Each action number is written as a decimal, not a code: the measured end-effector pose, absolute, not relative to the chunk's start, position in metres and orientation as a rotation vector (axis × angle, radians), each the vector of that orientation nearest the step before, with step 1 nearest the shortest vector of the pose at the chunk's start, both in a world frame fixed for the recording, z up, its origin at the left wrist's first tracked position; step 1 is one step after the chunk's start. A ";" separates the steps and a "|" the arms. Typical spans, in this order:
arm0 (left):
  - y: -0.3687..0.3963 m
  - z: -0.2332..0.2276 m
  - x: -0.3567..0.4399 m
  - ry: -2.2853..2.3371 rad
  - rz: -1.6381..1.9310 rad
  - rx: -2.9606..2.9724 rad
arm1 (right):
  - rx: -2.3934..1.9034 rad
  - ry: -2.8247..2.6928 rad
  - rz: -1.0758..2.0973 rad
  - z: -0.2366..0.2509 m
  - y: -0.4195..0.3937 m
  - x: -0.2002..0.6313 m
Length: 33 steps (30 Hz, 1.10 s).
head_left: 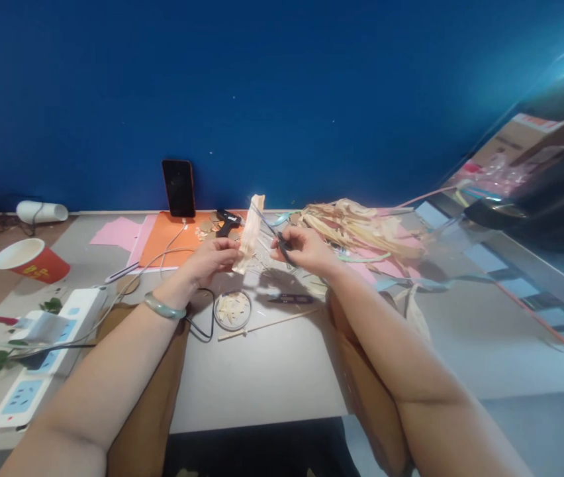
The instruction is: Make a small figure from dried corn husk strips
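Observation:
My left hand (211,260) pinches the lower end of a pale dried husk strip (251,232), which stands nearly upright above the grey table (262,377). A green bangle sits on that wrist. My right hand (300,249) grips scissors (273,233), whose blades point up and left and touch the strip near its middle. Below the hands lie a small round dish (233,309) with husk bits, a thin wooden stick (267,324) and a dark snipper (292,299).
A pile of dried husks (356,228) lies at the right on pink paper. A black glue gun (227,222), orange sheet (173,242), propped phone (179,188), red paper cup (31,260) and white power strip (46,358) with cables occupy the left.

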<state>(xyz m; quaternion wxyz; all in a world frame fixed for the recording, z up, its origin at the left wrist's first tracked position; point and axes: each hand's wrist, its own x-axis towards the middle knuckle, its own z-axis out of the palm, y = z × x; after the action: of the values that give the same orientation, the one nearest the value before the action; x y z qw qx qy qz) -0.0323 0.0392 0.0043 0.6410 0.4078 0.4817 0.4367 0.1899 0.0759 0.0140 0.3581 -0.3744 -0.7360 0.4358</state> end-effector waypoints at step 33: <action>0.031 0.017 -0.038 1.154 1.019 0.999 | -1.102 -2.763 1.017 0.021 0.084 0.209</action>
<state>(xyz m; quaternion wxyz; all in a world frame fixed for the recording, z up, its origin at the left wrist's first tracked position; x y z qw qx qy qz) -0.0375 0.0305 0.0175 0.6076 0.4325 0.4995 0.4408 0.2094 0.0841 0.0214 -0.0009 -0.3506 -0.8789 0.3236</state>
